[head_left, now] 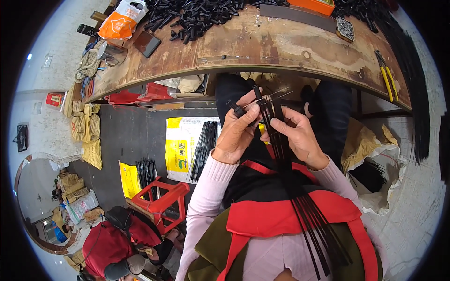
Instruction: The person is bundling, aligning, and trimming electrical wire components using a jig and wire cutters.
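Note:
Over my lap, my left hand [237,130] is closed around small black tubular plastic parts [237,110], one poking out beside the thumb. Its thumb and fingertips also pinch at the upper ends of a bundle of long thin black rods [300,196], which look like umbrella ribs. My right hand [301,139] grips the same bundle just below, thumb in front. From there the rods fan down across my red and black apron [281,218]. Thin metal wires [279,93] stick out between the hands near the rod tops; where they end inside the fingers is hidden.
On the wooden bench [286,47] lie a heap of black plastic parts [187,16], a phone [147,44], a tin of small metal pieces [345,29] and yellow-handled pliers [387,77]. More rods [205,150] lie on a floor sack. A co-worker [117,239] sits near a red stool [164,206].

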`<action>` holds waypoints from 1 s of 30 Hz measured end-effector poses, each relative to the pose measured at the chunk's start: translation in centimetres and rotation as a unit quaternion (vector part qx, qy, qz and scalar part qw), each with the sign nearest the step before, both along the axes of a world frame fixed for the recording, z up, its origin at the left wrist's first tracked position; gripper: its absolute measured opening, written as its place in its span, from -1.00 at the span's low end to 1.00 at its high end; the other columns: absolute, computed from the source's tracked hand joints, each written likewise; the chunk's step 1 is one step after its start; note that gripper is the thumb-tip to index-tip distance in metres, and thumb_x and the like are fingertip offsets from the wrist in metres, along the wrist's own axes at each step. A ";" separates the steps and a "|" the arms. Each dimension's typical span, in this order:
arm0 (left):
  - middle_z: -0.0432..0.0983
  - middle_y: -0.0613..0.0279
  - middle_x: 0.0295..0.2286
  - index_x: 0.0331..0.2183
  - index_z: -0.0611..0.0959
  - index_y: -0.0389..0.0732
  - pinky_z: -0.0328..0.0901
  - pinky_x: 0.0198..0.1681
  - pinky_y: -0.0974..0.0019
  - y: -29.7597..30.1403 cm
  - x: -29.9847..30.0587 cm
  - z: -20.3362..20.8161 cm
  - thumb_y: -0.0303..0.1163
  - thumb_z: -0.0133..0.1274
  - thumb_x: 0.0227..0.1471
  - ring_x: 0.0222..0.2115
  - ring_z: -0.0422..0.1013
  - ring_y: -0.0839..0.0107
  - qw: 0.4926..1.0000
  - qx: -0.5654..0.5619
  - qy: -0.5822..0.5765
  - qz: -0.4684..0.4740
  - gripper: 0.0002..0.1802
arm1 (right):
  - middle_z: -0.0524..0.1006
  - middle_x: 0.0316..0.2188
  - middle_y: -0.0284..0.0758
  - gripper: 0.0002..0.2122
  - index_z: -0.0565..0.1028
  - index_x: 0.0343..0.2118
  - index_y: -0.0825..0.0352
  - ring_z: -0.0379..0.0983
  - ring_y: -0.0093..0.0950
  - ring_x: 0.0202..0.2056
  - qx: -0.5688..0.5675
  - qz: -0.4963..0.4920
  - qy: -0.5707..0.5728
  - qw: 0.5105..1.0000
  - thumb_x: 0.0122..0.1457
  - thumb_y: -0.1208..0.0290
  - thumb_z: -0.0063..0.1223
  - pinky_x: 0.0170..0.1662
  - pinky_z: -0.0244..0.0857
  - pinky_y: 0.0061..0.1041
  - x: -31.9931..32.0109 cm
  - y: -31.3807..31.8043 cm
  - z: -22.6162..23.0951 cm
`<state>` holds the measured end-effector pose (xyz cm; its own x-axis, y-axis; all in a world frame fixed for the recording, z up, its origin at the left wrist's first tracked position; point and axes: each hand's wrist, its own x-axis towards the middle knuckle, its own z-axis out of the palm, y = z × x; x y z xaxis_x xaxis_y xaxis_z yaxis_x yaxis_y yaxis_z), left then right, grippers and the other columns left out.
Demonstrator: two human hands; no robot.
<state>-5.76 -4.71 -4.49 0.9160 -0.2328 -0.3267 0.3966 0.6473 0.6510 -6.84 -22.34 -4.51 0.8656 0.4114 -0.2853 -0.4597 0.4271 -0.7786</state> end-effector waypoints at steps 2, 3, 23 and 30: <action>0.53 0.24 -0.11 0.08 0.46 -0.20 0.37 -0.10 0.44 -0.1 0.0 -0.3 -0.34 0.11 0.15 -0.17 0.47 0.50 1.000 0.011 -0.003 -0.014 -0.53 | 0.55 -0.31 -0.25 -0.77 0.45 -0.10 0.45 0.55 -0.46 -0.35 -0.030 -0.010 -0.017 0.999 0.25 0.44 0.04 -0.23 0.46 -0.49 -0.2 0.0 0.1; 0.53 0.24 -0.11 0.08 0.46 -0.20 0.37 -0.10 0.44 -0.2 -0.1 -0.3 -0.34 0.11 0.15 -0.17 0.47 0.50 1.000 0.011 -0.004 -0.014 -0.53 | 0.55 -0.31 -0.25 -0.77 0.45 -0.10 0.45 0.55 -0.46 -0.35 -0.030 -0.011 -0.018 0.999 0.25 0.44 0.04 -0.23 0.46 -0.49 -0.2 0.0 0.1; 0.46 0.24 -0.02 0.09 0.41 -0.20 0.38 -0.38 0.45 -0.5 -1.5 -0.6 -0.18 -0.03 0.24 -0.25 0.43 0.54 0.996 -0.070 -0.014 -0.060 -0.53 | 0.51 -0.27 -0.28 -0.67 0.32 0.06 0.43 0.48 -0.51 -0.31 -0.028 0.044 -0.107 0.993 0.27 0.47 -0.01 -0.11 0.48 -0.37 0.3 -0.1 -0.8; 0.38 0.11 0.07 0.12 0.39 -0.24 0.11 0.17 0.22 -0.5 3.6 3.8 -0.05 -0.02 0.21 0.09 0.29 0.32 0.987 0.045 -0.151 0.039 -0.41 | 0.43 -0.27 -0.31 -0.65 0.28 0.12 0.41 0.41 -0.55 -0.32 0.014 0.048 -0.067 0.997 0.31 0.47 -0.09 -0.05 0.47 -0.23 -0.1 0.0 -0.1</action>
